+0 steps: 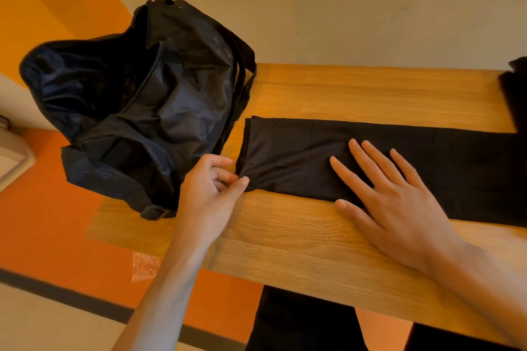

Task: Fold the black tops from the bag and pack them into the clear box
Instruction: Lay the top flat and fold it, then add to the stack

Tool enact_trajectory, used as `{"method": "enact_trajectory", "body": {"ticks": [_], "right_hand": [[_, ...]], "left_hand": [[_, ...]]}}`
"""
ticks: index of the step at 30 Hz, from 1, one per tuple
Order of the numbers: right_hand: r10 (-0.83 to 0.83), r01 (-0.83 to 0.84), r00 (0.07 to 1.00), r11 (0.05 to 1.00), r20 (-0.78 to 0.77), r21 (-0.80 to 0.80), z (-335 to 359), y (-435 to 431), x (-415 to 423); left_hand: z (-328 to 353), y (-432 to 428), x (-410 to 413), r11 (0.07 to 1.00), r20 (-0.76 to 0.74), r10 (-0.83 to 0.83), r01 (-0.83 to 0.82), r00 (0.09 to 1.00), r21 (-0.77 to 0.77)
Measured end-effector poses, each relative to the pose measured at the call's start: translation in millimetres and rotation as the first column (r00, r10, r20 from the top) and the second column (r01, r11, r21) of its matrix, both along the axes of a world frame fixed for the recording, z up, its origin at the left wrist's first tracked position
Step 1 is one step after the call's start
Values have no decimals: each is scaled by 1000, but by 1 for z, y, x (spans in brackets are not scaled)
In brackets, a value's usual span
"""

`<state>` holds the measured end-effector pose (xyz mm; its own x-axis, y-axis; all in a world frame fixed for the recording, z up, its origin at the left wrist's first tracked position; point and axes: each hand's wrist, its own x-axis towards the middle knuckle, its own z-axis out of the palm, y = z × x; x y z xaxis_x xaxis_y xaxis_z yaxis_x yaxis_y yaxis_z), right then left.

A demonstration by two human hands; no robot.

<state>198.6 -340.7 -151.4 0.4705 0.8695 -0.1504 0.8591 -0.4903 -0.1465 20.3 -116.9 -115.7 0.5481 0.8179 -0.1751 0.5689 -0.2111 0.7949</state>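
A black top point(296, 157) lies on the wooden table point(356, 88) as a long narrow strip running to the right edge of view. My left hand point(211, 188) pinches its near left corner between thumb and fingers. My right hand point(390, 202) lies flat on the strip with fingers spread, pressing it down. The black bag point(137, 100) sits unzipped and open on the table's left end, just left of the top. The clear box is not in view.
More black fabric point(516, 88) lies at the table's far right edge. A small clear plastic scrap point(144, 266) lies on the orange floor below the table's left end. A pale wall runs behind the table.
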Motion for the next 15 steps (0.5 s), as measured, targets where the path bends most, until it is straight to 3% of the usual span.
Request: {"method": "enact_trajectory", "body": {"ticks": [3, 5, 8, 10, 12, 13, 15], "right_hand": [[0, 0, 1000, 1000, 8, 0, -1, 0, 1], [0, 0, 1000, 1000, 8, 2, -1, -1, 0], [-3, 3, 1000, 1000, 5, 2, 0, -1, 0], [-4, 4, 1000, 1000, 10, 4, -1, 0, -1], [-2, 2, 1000, 1000, 22, 3, -1, -1, -1], [-1, 1, 1000, 1000, 23, 6, -1, -1, -1], [0, 0, 1000, 1000, 20, 11, -1, -1, -1]], "left_hand": [[-1, 5, -1, 996, -37, 24, -20, 999, 92], [-5, 2, -3, 969, -124, 25, 6, 992, 248], [-7, -11, -3, 867, -47, -5, 27, 999, 497], [-11, -18, 0, 769, -80, -204, 210, 976, 604], [-17, -22, 6, 594, -353, -446, 567, 822, 570], [-22, -21, 8, 520, -472, -489, 679, 734, 518], [-30, -9, 7, 512, -589, -454, 737, 668, 442]]}}
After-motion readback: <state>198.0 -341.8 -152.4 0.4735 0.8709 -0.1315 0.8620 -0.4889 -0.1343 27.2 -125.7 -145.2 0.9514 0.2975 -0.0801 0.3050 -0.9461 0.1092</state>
